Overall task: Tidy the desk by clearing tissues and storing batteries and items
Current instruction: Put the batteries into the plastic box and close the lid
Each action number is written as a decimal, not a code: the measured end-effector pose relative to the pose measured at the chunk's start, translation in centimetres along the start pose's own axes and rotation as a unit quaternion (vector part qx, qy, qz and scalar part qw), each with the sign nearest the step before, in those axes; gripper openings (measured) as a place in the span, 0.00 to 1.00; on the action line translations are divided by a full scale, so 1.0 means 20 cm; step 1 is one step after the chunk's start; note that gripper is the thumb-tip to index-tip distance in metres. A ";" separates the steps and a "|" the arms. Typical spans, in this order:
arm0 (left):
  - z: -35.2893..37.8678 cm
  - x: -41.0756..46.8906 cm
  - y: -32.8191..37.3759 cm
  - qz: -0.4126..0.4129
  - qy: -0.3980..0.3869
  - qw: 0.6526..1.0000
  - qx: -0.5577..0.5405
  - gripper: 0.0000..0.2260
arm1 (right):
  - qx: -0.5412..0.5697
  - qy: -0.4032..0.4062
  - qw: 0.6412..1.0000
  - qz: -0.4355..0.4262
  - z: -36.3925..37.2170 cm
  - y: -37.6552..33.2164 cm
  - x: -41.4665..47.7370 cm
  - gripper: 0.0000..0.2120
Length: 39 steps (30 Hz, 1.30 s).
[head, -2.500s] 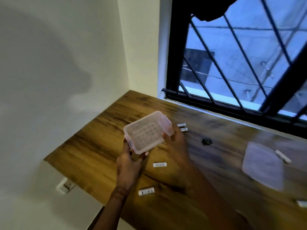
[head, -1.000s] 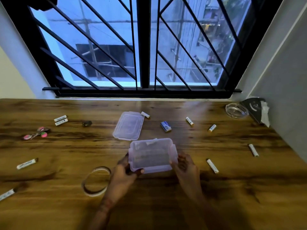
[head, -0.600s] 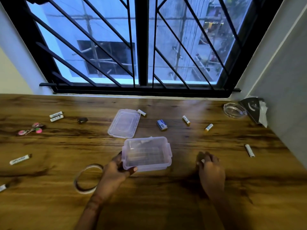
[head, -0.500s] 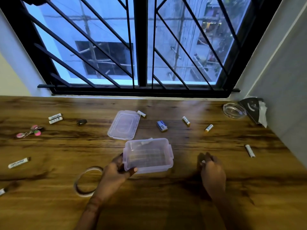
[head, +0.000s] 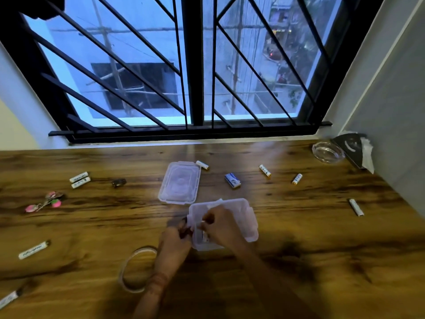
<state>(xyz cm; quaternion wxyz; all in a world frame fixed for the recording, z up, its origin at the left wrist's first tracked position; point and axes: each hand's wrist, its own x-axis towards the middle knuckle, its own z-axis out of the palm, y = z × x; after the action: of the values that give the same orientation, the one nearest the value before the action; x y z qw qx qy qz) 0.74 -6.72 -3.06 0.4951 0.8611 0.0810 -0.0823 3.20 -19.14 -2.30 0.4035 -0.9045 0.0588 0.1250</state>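
Observation:
A clear plastic box sits open on the wooden desk, and my left hand grips its left rim. My right hand hovers over the box with fingers curled, pinching a white battery inside it. The box's lid lies just behind. Several white batteries lie scattered: one by the lid, two further right, one far right, a pair at the left. A blue block battery lies right of the lid. White tissue sticks out of a dark holder in the right corner.
A tape ring lies left of my left wrist. A pink keychain, a small dark object and two white batteries are at the left. A glass ashtray stands by the wall at back right.
My right hand picked a battery off the desk to the right of the box and moved left over the box. My left hand kept hold of the box.

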 end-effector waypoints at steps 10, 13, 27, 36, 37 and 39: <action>-0.01 -0.02 0.07 -0.014 0.033 0.999 -0.005 0.10 | 0.014 0.136 0.988 -0.077 -0.11 -0.01 0.05 0.08; -0.02 -0.02 0.08 -0.017 0.034 0.999 0.005 0.12 | -0.056 0.150 0.976 -0.145 -0.23 0.00 0.19 0.10; 0.00 -0.04 0.08 -0.006 0.053 0.998 0.014 0.11 | -0.249 -0.033 0.960 -0.126 -0.29 0.04 0.47 0.09; 0.03 -0.06 0.07 -0.031 0.073 0.997 -0.001 0.12 | -0.056 0.071 0.993 -0.077 -0.22 0.00 -0.02 0.10; 0.03 -0.06 0.06 -0.031 0.076 0.997 0.002 0.13 | -0.076 0.049 0.995 -0.051 -0.19 0.02 -0.04 0.11; 0.03 -0.06 0.06 -0.037 0.076 0.996 0.005 0.13 | -0.106 0.021 0.994 0.013 -0.11 0.05 -0.02 0.10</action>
<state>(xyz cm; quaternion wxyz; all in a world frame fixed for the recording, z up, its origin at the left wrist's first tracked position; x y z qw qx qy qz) -0.18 -7.96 -2.08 0.4802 0.8635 0.1503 -0.0354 3.06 -21.51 -1.52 0.3020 -0.9439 0.0653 0.1164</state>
